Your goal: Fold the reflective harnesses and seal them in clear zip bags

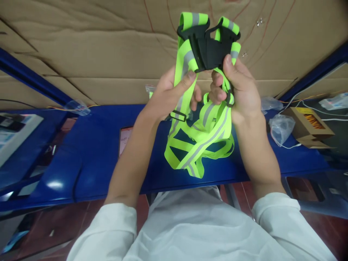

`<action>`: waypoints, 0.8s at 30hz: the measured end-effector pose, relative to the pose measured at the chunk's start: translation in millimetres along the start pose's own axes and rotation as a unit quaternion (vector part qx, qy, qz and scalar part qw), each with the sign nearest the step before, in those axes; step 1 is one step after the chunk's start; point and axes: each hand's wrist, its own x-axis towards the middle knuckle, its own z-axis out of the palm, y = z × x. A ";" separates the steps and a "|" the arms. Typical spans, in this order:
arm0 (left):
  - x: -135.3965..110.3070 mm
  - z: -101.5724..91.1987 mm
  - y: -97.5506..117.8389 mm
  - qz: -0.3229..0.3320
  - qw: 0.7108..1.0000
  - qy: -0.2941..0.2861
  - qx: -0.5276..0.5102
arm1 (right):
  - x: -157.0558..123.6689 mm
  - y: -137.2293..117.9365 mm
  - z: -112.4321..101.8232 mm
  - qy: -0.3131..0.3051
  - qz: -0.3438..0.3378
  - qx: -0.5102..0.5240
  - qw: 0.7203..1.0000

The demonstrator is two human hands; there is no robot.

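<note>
I hold a neon-green reflective strap harness (202,145) with grey stripes up in front of me. Its black plastic buckle (208,47) sits at the top between both hands. My left hand (170,94) is closed on a green strap just left of the buckle, thumb pressed across it. My right hand (239,90) grips the buckle's lower right edge and the straps below it, thumb on the black plastic. The loose loops of webbing hang down between my forearms above the blue table (92,152).
Flattened brown cardboard (95,47) stands behind the table. A small open cardboard box (310,127) and clear plastic bags (280,128) lie at the right with white cables. A white box (13,134) sits at the far left. A paper sheet (124,139) lies under my left forearm.
</note>
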 end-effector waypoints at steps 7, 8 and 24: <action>4.9 11.2 -13.5 0.004 0.998 0.059 -0.024 | 2.2 27.2 6.8 0.025 -0.026 -0.033 0.999; 3.2 14.7 -12.7 0.005 0.997 0.069 -0.021 | 2.2 32.1 8.9 0.031 -0.038 -0.040 0.998; 0.4 15.0 42.2 -0.097 0.987 -0.039 -0.119 | -6.5 19.1 2.3 -0.068 -0.125 -0.131 0.981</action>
